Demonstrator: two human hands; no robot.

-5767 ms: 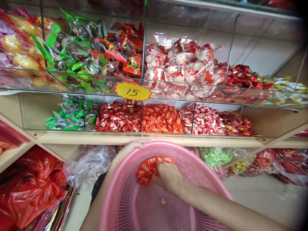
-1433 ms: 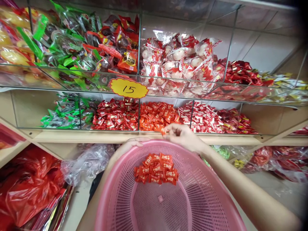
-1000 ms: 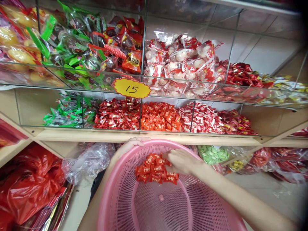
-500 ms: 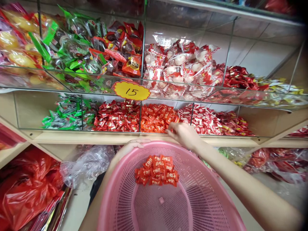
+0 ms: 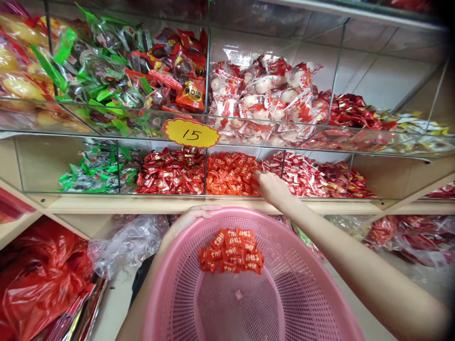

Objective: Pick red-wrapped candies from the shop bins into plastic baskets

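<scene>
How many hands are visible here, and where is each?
2. The left hand grips the far rim of the pink basket. The right hand reaches into the bin of orange candies on the shelf.

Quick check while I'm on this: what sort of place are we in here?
Most likely a shop selling loose sweets: glass-fronted bins heaped with wrapped candies, a yellow price tag reading 15, and a pink basket holding orange-red candies like those the right hand reaches into.

Two bare forearms in view, no sleeves, watch or rings visible. Left hand (image 5: 190,219) partly hidden; right hand (image 5: 272,187) slender, fingers bare, nails unpainted where visible.
</scene>
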